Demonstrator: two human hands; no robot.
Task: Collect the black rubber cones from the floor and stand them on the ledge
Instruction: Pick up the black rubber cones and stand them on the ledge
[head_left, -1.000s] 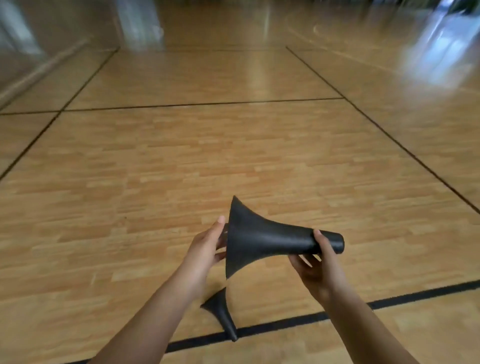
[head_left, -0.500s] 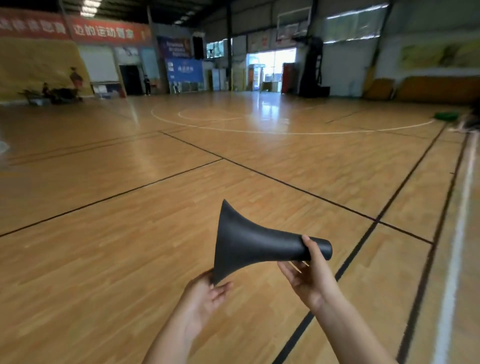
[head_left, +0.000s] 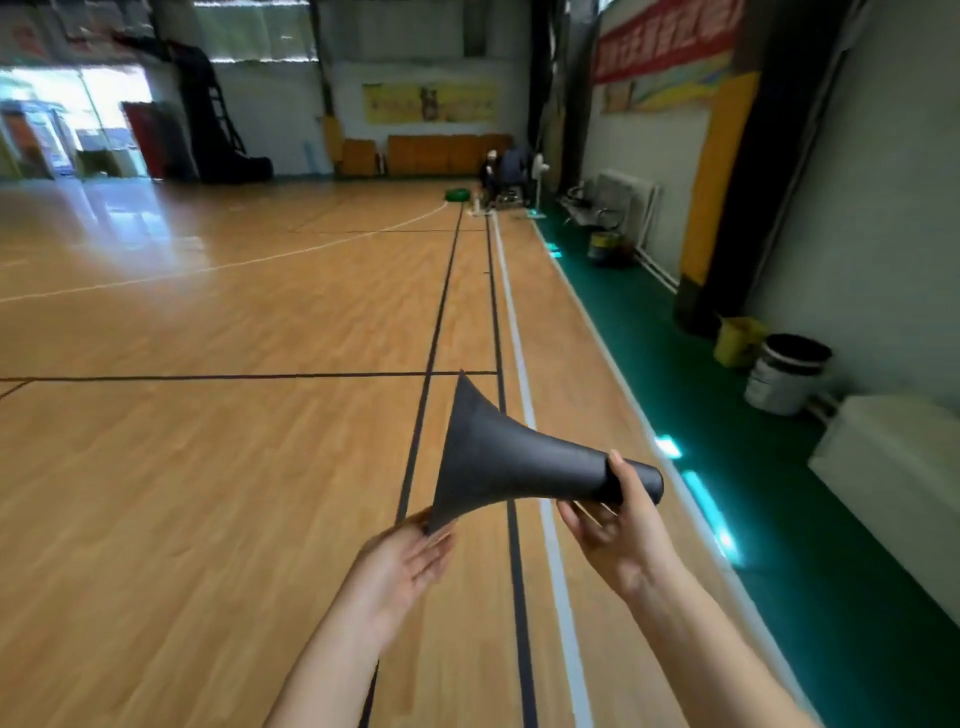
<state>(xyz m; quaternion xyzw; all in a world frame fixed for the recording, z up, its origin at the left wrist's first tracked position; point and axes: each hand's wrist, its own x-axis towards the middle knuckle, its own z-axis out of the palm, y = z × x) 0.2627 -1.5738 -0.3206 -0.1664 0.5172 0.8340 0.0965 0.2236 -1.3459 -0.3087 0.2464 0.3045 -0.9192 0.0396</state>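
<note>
The view has swung from open court toward the green floor strip (head_left: 779, 571) along the right. The black flared rubber cone (head_left: 509, 462) lies sideways at lower centre, off the wooden floor (head_left: 208, 467). The right hand (head_left: 618, 540) grips its narrow neck, and the left hand (head_left: 410, 561), fingers straight, props the base rim. The cone looks light, grippy and slightly flexible, so the neck suits carrying.

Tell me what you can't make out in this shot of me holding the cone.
Head view throughout:
- Inside of the black cone: its wide base faces away.
- Cone's neck: partly covered by the right hand.
- The white block by the wall: cut off by the right edge.
- Lettering on the red banner: blurred.
- The figures at the far end: too small.
</note>
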